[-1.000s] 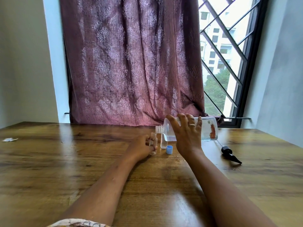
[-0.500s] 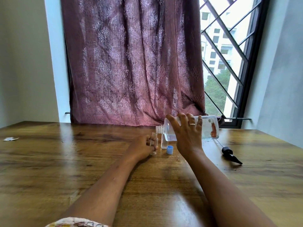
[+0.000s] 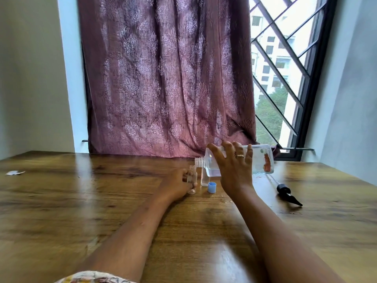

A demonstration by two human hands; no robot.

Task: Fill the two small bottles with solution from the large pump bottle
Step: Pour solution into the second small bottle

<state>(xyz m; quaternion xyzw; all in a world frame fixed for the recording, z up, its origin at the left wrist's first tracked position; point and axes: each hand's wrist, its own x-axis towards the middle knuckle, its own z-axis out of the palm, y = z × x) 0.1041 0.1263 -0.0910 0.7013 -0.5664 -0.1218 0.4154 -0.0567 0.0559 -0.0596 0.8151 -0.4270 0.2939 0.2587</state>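
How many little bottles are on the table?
2. One small bottle is held by the left hand; the other small bottle stands just right of it, beside the blue cap. None seem hidden.

The large pump bottle (image 3: 263,160) has tipped a little further, its base end now slightly higher than its neck than a second ago; the neck has dropped closer to the mouth of the small bottle (image 3: 192,177).

Mauve damask-patterned curtain (image 3: 163,78), brown woodgrain table (image 3: 81,211), blue cap (image 3: 212,187) (black pump (image 3: 288,195)).
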